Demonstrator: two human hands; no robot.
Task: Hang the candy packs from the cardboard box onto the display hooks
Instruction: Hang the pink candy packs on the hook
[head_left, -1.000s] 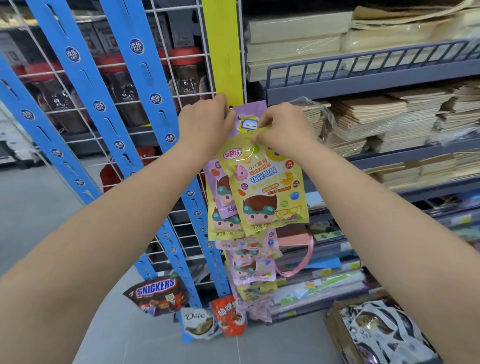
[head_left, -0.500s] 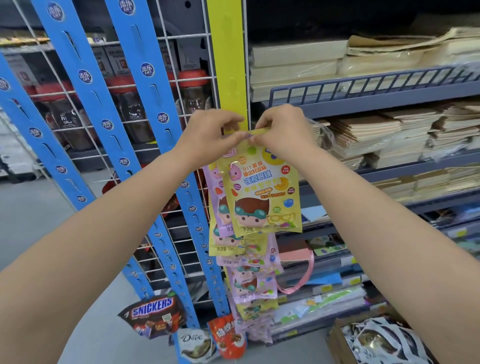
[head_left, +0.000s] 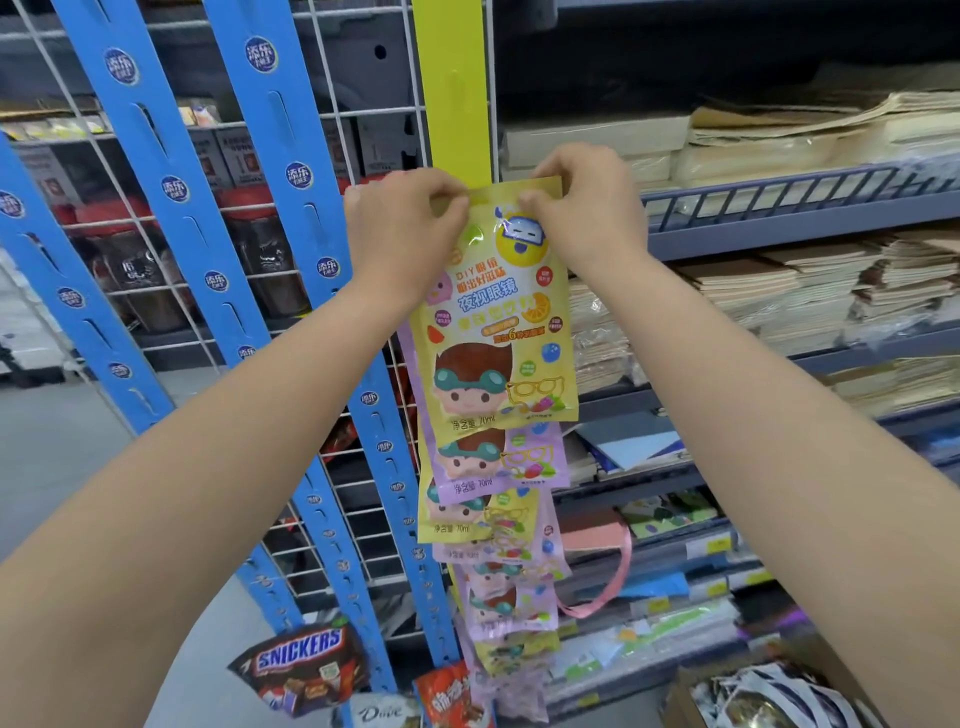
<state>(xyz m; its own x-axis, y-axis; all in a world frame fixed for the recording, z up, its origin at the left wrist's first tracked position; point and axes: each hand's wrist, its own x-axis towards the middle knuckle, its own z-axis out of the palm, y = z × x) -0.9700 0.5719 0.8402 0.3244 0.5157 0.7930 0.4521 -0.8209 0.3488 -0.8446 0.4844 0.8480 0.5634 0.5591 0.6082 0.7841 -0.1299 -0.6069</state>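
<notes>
Yellow candy pack (head_left: 493, 322), printed "DIY" and "70ml" beside a goggled cartoon head, is held against the yellow strip (head_left: 452, 93), above a column of similar hanging packs (head_left: 498, 467). The left hand (head_left: 400, 228) and right hand (head_left: 587, 208) each pinch a top corner, fingers curled. Low left are bags marked "SNICKERS" (head_left: 301, 670) and "Dove" (head_left: 382, 712), with the cardboard box (head_left: 675, 701) at bottom right.

The single head-worn camera is looking forward and slightly downward from near the yellow display strip (head_left: 452, 104), facing it almost squarely and taking in the blue strips (head_left: 283, 119) left of it, the grey shelves (head_left: 779, 228) right of it and the floor (head_left: 52, 457) at its lower left.
</notes>
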